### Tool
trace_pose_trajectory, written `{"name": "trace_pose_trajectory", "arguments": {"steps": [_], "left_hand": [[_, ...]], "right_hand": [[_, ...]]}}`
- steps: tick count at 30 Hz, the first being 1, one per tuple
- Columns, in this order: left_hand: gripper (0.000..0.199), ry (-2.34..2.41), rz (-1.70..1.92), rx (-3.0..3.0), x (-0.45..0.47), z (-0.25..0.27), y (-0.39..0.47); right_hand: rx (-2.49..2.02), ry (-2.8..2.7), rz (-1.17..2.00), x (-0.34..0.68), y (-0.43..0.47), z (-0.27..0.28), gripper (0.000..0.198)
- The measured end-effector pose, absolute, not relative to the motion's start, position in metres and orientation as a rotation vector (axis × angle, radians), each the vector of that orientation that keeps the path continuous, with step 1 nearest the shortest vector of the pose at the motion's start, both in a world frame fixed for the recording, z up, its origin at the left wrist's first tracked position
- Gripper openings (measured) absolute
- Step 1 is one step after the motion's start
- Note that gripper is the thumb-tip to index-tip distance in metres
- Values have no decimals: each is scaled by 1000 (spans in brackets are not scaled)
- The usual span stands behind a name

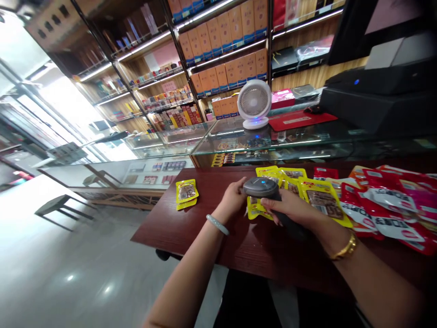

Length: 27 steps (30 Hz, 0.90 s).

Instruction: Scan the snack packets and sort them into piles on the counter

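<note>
My right hand (288, 207) is wrapped round the handle of a dark grey barcode scanner (261, 186), its head over the yellow snack packets and a blue light glowing on top. To its left, my left hand (235, 196) has its fingers closed at the edge of a yellow snack packet (257, 210); the scanner head partly covers both packet and fingertips. More yellow packets (322, 200) with brown contents lie behind and right of the scanner. A small stack of yellow packets (186, 193) sits apart on the left of the dark red-brown table (205, 232).
Red and white packets (389, 205) are heaped at the table's right. Behind, a glass counter (218, 136) carries a white fan (254, 104), a red mat (300, 119) and a black machine (382, 100). Boxed goods fill the shelves. A stool (56, 203) stands at left.
</note>
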<state>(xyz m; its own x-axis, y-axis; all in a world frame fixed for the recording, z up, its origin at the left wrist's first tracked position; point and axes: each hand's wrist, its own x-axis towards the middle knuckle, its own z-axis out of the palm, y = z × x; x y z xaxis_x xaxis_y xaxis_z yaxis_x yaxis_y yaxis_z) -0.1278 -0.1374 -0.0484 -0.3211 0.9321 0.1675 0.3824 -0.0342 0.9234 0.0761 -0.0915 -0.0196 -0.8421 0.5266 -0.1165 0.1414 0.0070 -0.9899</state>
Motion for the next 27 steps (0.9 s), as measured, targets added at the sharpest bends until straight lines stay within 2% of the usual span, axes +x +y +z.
{"name": "trace_pose_trajectory", "arguments": {"steps": [2,6,8,11,13,16,19,23,27], "left_hand": [[47,1940,1276,1409,-159,-47,-151],[47,2685,1047,1390,-226,-35,-188],[59,3045,783,1215,-252,-28,-208],[84,3182,448,919,-278,-25,-230],[87,3110,410,850,-286,-27,-237],[72,3105,595,904,-288,-34,-238],[57,3002,928,955,-282,-40,-230],[57,2367,1472,753,-253,-48,-210],[56,1778,1701,615,-202,-54,-190]], "right_hand": [[-721,-1979,1926,76,-93,-18,47],[-709,-1965,1956,75,-93,-19,47],[-701,-1963,1958,75,-93,-20,47],[-708,-1964,1953,75,-93,-20,47],[-729,-1967,1951,75,-93,-21,47],[-735,-1979,1953,75,-92,-22,47],[-717,-1990,1956,75,-91,-24,47],[-710,-1984,1953,75,-91,-27,48],[-674,-1987,1936,76,-91,-28,47]]}}
